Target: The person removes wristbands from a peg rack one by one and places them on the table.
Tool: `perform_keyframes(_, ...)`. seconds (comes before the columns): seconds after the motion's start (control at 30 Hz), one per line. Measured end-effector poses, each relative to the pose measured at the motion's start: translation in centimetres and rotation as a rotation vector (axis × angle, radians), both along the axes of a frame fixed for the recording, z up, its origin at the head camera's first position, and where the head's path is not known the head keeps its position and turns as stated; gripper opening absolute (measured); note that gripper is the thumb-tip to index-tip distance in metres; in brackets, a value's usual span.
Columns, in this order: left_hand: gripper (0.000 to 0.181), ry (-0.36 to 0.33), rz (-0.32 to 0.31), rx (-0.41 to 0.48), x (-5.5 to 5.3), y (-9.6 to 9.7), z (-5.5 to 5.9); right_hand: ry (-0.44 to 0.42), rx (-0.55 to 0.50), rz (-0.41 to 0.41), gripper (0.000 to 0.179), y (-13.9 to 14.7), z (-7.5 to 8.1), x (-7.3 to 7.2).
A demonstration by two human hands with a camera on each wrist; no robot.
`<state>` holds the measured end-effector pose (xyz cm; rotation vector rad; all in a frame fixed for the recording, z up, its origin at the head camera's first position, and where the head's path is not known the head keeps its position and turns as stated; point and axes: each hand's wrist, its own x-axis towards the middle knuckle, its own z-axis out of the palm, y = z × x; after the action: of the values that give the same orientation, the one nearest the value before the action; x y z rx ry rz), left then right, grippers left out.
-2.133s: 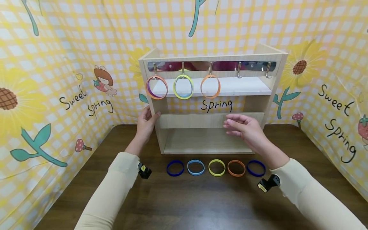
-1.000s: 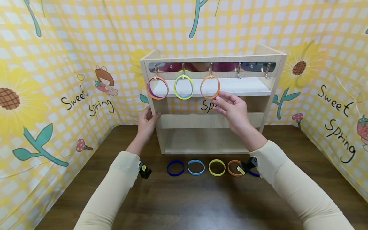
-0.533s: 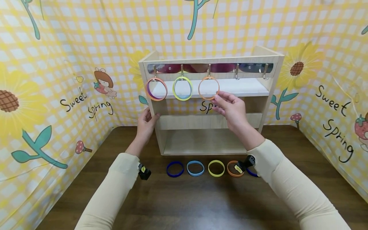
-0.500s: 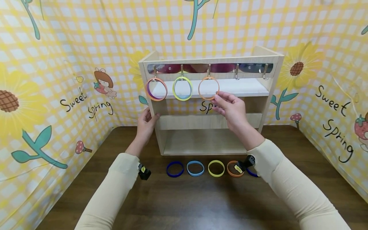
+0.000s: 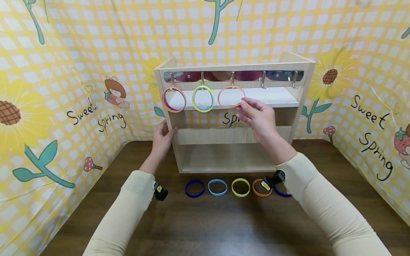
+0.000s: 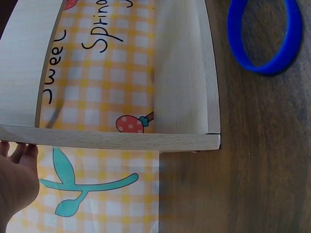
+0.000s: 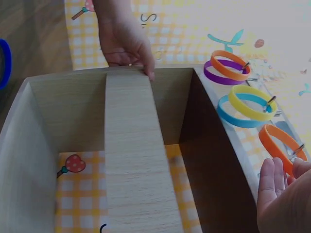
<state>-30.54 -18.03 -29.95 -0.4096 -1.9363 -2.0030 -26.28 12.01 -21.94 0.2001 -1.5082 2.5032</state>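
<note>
In the head view my right hand (image 5: 261, 117) pinches the lower right of an orange silicone wristband (image 5: 219, 98) between thumb and fingers. That band hangs from the middle hook of a wooden shelf unit (image 5: 235, 135) and is tugged into a wider oval. My left hand (image 5: 162, 140) grips the unit's left side panel, thumb at the front edge, fingers outside. The right wrist view has an orange band (image 7: 222, 53) with a purple band (image 7: 214, 76) on the first hook, and a yellow band (image 7: 243, 109) with a light blue band (image 7: 232, 119) on the second.
On the table before the unit lie a dark blue band (image 5: 187, 190), a light blue band (image 5: 209, 190), a yellow band (image 5: 241, 195), an orange band (image 5: 254, 188) and another dark blue band (image 5: 282, 194), partly behind the right wrist camera (image 5: 272, 180). Two bare hooks (image 5: 263, 80) are on the right.
My right hand has risen leftward from the middle board to the hanging orange wristband and taken hold of it. The band's lower edge has since lifted slightly. My left hand stays put.
</note>
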Motion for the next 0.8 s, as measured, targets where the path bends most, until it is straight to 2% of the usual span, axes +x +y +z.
perform_keyframes(0.23, 0.049, 0.003, -0.003, 0.009, 0.0, 0.0, 0.0, 0.024, -0.023, 0.02, 0.041, 0.1, 0.7, 1.0)
perform_keyframes(0.43, 0.05, 0.008, -0.008, 0.017, -0.2, -0.1, 0.0, 0.04, 0.026, 0.059, 0.038, 0.2, 0.5, 2.0)
perform_keyframes(0.6, 0.05, 0.001, 0.002, 0.012, -0.4, -0.1, 0.0, 0.055, 0.12, 0.115, 0.036, 0.4, -0.9, 2.9)
perform_keyframes(0.77, 0.05, 0.001, 0.0, 0.009, -0.4, -0.1, -0.2, 0.04, 0.198, 0.158, 0.02, 0.2, -3.0, 3.7)
perform_keyframes(0.8, 0.05, 0.009, 0.004, 0.006, -0.7, -0.1, -0.5, 0.033, 0.209, 0.167, 0.017, 0.0, -3.5, 3.8)
